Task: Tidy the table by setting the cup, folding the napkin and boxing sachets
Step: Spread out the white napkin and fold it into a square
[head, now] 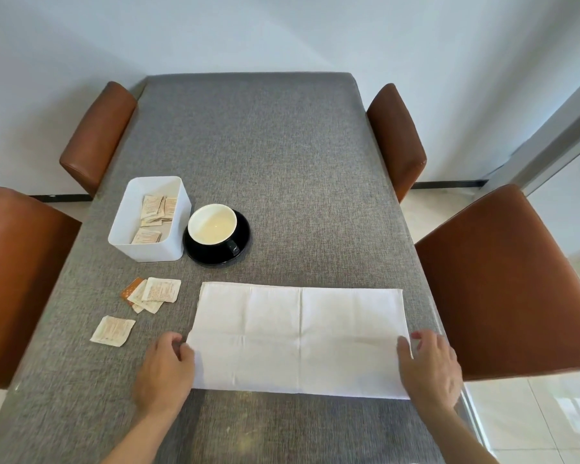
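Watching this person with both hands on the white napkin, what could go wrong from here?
1. The left hand and right hand hold only the napkin's side edges, so a fold may land crooked.
2. Loose sachets lie just left of the napkin; a sweeping left hand could scatter them.
3. The cup sits off-centre on its saucer, close to the white box; reaching for the box might knock it.

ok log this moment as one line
step: fold napkin | left hand at left edge | right hand at right edge | cup on saucer | sachets loose
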